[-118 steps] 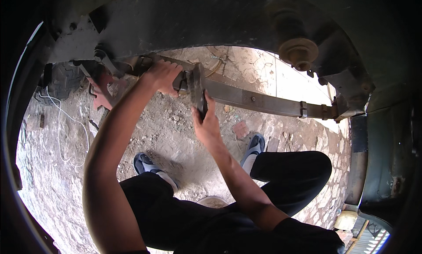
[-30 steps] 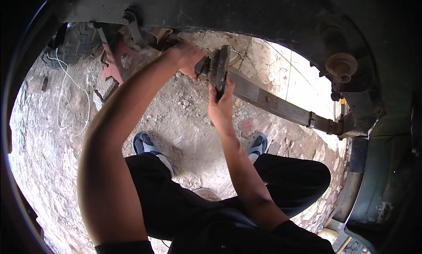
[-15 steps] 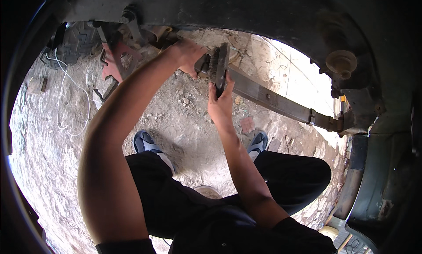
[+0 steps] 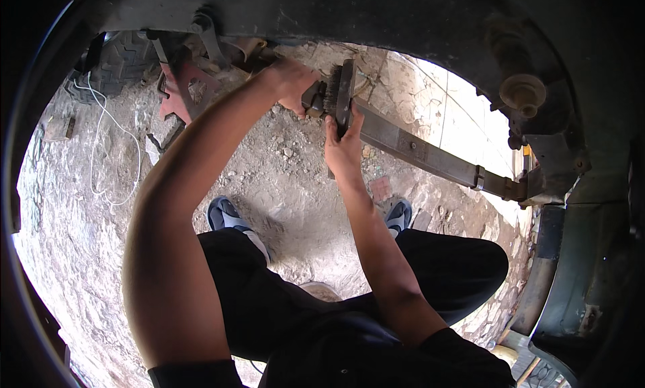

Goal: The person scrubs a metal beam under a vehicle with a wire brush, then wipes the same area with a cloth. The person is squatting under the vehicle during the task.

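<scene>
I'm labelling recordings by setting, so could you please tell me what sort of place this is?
Probably a vehicle-repair spot: a leaf spring runs along a dark frame, with a red stand and a treaded tyre farther left.

The dark oblong bristle brush (image 4: 345, 89), in the bare right hand (image 4: 344, 147), is just right of the bare left hand (image 4: 293, 84); the long grey metal bar (image 4: 430, 155) extends rightward beyond it. Leftward, the red angular metal stand (image 4: 176, 96) is right of the black treaded rubber tyre (image 4: 126, 60).
</scene>
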Available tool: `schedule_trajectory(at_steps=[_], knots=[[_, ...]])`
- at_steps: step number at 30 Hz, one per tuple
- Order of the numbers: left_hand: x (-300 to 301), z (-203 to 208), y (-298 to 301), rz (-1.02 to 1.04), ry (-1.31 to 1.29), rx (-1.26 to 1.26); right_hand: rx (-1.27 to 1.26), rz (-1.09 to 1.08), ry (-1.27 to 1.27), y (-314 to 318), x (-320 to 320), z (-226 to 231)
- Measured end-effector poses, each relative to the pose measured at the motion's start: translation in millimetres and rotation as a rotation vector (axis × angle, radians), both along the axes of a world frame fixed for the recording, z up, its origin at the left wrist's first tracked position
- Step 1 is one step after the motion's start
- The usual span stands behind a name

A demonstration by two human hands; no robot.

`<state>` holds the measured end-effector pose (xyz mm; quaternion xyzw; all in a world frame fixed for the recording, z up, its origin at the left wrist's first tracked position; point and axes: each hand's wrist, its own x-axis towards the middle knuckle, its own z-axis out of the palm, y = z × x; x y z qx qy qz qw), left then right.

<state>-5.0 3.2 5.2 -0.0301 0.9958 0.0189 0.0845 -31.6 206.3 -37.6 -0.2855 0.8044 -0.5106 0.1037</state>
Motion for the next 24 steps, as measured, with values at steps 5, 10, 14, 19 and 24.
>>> schedule_trajectory(at_steps=[5,10,14,19,24], knots=[[4,-5,-2,0.005,-0.014,0.013,-0.043,0.036,-0.253,15,16,-7],[3,-4,0,0.013,-0.023,-0.006,-0.213,0.056,-0.343,40,48,-27],[6,-9,-4,0.005,-0.015,-0.009,-0.067,-0.016,-0.591,26,42,12],[1,-2,0,-0.006,-0.026,-0.002,-0.134,0.051,-0.414,26,20,-7],[0,1,2,0.04,-0.096,-0.023,-0.164,0.042,-0.372,41,42,-16]])
